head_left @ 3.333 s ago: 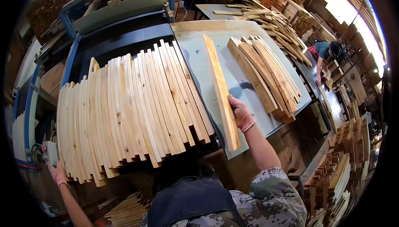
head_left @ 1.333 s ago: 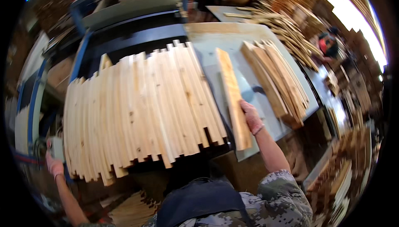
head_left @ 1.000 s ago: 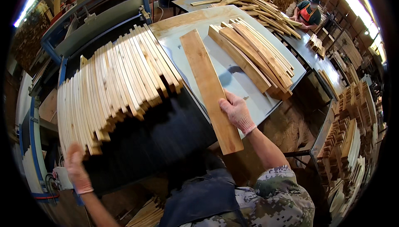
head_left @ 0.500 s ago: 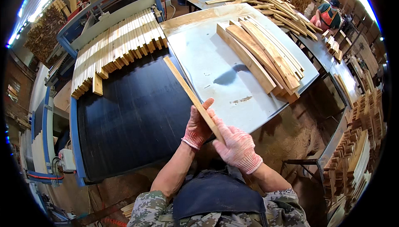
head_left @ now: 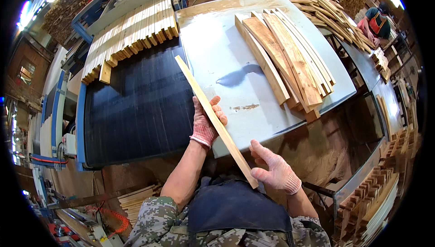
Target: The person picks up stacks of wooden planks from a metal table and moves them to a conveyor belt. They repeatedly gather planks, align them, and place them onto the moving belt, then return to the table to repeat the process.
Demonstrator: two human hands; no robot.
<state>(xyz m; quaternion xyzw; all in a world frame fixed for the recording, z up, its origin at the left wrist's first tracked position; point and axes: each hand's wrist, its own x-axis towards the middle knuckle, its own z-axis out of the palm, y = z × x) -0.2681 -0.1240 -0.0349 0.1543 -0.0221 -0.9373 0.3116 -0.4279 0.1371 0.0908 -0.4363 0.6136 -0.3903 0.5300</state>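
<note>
A long, narrow wooden strip [head_left: 218, 124] slants across the view, its far end over the edge of the black belt [head_left: 136, 106] and its near end close to my dark apron. My left hand [head_left: 207, 119], in a pinkish-white knit glove, supports the strip near its middle, with the palm under it and fingers curled up along its right side. Just right of the strip's near end is my right hand [head_left: 273, 167], gloved too. It is apart from the wood, thumb and fingers spread, holding nothing.
Wooden strips [head_left: 131, 32] stand in a row at the belt's far end, beside a blue-framed machine [head_left: 79, 124]. Several boards [head_left: 285, 57] lie on the pale table [head_left: 208, 43]. Behind are a heap of strips [head_left: 321, 11] and a co-worker [head_left: 377, 23]. Stacked wood [head_left: 376, 183] stands at right.
My right hand has let go of the strip and moved down and right. The strip has turned to show a broader face, and my left hand now supports it alone.
</note>
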